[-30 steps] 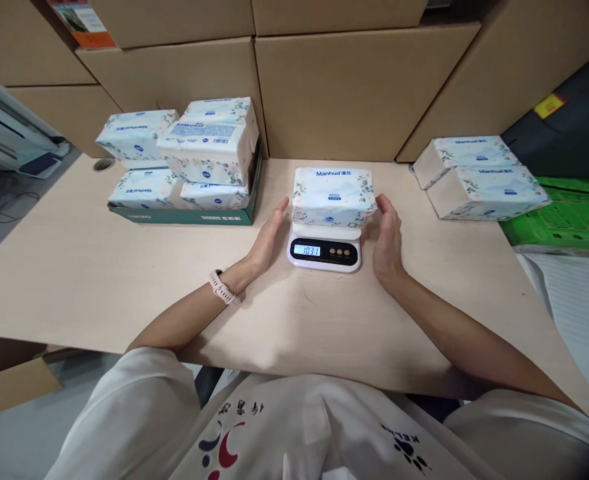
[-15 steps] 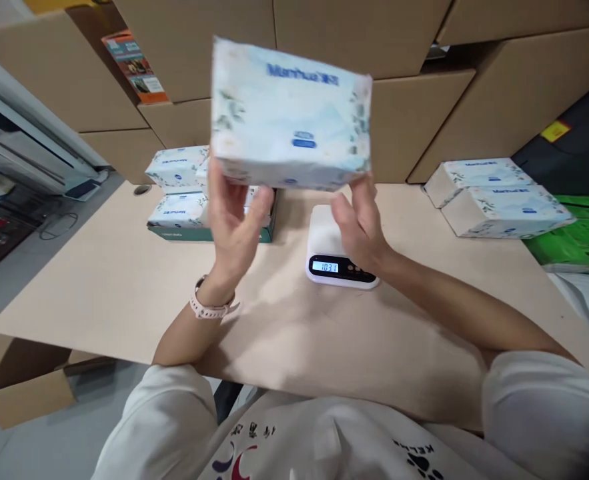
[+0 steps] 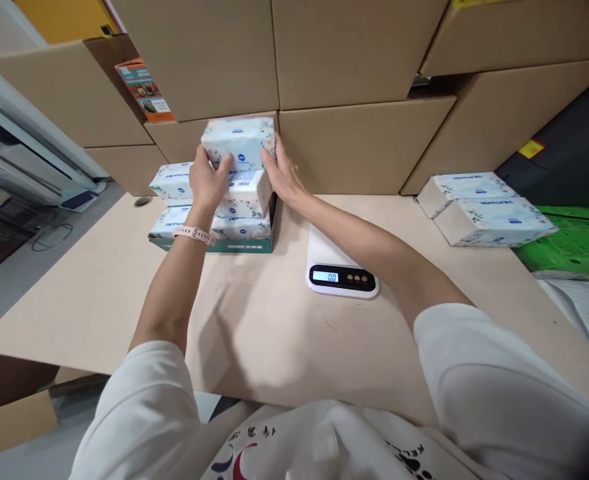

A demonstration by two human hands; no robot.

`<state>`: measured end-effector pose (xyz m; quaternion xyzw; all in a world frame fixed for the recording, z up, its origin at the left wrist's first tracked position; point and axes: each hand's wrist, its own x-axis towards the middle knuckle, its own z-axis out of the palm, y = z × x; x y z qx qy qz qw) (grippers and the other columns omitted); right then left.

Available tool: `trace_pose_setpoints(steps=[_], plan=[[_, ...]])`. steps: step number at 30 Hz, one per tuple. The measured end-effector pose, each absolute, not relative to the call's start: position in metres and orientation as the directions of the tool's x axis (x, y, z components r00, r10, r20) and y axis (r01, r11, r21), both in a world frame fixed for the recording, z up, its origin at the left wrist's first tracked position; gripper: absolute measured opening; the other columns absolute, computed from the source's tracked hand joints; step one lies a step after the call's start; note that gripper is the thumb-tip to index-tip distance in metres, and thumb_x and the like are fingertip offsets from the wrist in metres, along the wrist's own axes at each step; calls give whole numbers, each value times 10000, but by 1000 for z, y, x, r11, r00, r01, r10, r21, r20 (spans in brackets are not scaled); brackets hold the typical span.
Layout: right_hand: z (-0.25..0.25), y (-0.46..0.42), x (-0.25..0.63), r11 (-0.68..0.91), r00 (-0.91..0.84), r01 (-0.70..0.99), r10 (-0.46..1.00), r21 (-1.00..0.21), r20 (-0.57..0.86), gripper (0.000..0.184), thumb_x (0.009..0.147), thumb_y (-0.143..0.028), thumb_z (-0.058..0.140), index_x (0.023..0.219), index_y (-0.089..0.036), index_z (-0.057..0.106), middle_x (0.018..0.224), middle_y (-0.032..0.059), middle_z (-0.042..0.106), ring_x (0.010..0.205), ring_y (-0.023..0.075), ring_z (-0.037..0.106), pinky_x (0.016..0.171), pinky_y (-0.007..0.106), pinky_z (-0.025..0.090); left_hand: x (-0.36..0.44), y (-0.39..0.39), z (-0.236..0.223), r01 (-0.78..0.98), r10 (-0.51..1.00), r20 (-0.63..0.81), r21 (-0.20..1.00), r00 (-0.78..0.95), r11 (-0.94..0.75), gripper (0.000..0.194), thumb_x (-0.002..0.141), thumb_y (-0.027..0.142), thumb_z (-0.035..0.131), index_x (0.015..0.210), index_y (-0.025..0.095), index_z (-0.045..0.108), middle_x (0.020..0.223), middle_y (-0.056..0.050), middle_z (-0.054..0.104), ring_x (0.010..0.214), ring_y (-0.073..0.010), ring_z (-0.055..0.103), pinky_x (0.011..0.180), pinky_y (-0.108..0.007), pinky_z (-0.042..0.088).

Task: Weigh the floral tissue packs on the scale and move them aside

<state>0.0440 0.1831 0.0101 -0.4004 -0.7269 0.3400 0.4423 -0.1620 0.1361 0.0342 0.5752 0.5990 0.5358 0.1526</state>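
Observation:
A white and blue tissue pack [image 3: 239,140] rests on top of a stack of like packs [image 3: 241,193] at the far left of the table. My left hand [image 3: 205,179] grips its left end and my right hand [image 3: 281,175] presses its right end, so both hands hold it. The stack stands in a shallow green tray [image 3: 214,245]. A white kitchen scale [image 3: 341,270] sits bare in the middle of the table, its display reading 0.0.
Two more tissue packs [image 3: 484,210] lie at the far right of the table [image 3: 99,293]. Cardboard boxes [image 3: 354,140] wall the back. A green crate [image 3: 574,240] sits at the right edge. A printer-like machine [image 3: 34,167] stands at left.
The pack was lifted off the scale, carried up and to the left, and set on the stack in the tray. The scale reading dropped from 103.1 to 0.0.

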Motion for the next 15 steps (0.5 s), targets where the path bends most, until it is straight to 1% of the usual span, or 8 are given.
trace_pose_setpoints(steps=[2, 3, 5, 7, 9, 11, 13, 15], plan=[[0, 189, 48, 414, -326, 270, 889, -869, 322, 1119, 964, -982, 406, 1839, -300, 257, 1954, 36, 296, 1830, 363, 260, 1513, 696, 95, -164, 134, 31, 573, 854, 418, 799, -309, -184, 769, 867, 811, 807, 1425, 301, 664, 1581, -81, 730, 1849, -375, 172, 1524, -566, 147], [-3, 188, 53, 419, -339, 260, 883, -870, 324, 1111, 956, -974, 447, 1831, -310, 280, 1952, 31, 303, 1827, 361, 270, 1514, 692, 97, -162, 130, 33, 590, 869, 407, 788, -282, -178, 776, 925, 775, 756, 1532, 313, 614, 1664, -25, 682, 1871, -320, 39, 1542, -529, 37], [-6, 176, 69, 450, -340, 241, 869, -860, 360, 1065, 939, -969, 512, 1799, -362, 349, 1931, 7, 357, 1823, 372, 278, 1506, 706, 93, -152, 119, 40, 646, 890, 390, 747, -234, -157, 834, 1051, 670, 638, 1757, 331, 352, 1864, 136, 444, 1845, -200, -213, 1518, -421, -181], [-6, 154, 98, 490, -298, 251, 860, -835, 415, 978, 944, -947, 549, 1749, -405, 432, 1887, 0, 446, 1810, 390, 307, 1491, 736, 98, -135, 104, 51, 736, 866, 426, 668, -263, -105, 937, 1090, 497, 642, 1819, 285, 94, 1961, 200, 139, 1815, -149, -292, 1466, -327, -284], [-6, 129, 142, 549, -211, 318, 836, -773, 507, 860, 990, -879, 557, 1707, -409, 497, 1840, 10, 519, 1785, 381, 362, 1489, 729, 125, -116, 90, 61, 792, 799, 538, 595, -269, -134, 979, 1075, 375, 686, 1808, 279, 43, 1973, 196, 6, 1824, -139, -252, 1459, -290, -277], [-10, 106, 203, 605, -89, 447, 764, -659, 640, 780, 1055, -781, 524, 1697, -339, 524, 1824, 50, 538, 1753, 361, 412, 1499, 692, 149, -94, 77, 69, 797, 703, 691, 515, -166, -317, 886, 1084, 378, 679, 1790, 335, 145, 1964, 197, 87, 1840, -143, -186, 1479, -281, -213], [-20, 92, 279, 570, 123, 586, 640, -576, 758, 691, 1105, -711, 494, 1654, -301, 581, 1762, 93, 592, 1710, 353, 457, 1504, 624, 177, -67, 66, 72, 720, 636, 771, 451, -18, -527, 754, 1112, 443, 632, 1769, 384, 266, 1943, 181, 193, 1858, -177, -109, 1505, -312, -126], [-36, 86, 361, 422, 385, 654, 528, -627, 757, 614, 1115, -697, 515, 1600, -338, 630, 1716, 95, 619, 1690, 380, 458, 1501, 579, 173, -33, 61, 68, 553, 682, 726, 535, 87, -639, 678, 1107, 505, 627, 1735, 394, 395, 1921, 141, 280, 1868, -262, -50, 1526, -408, -25]])
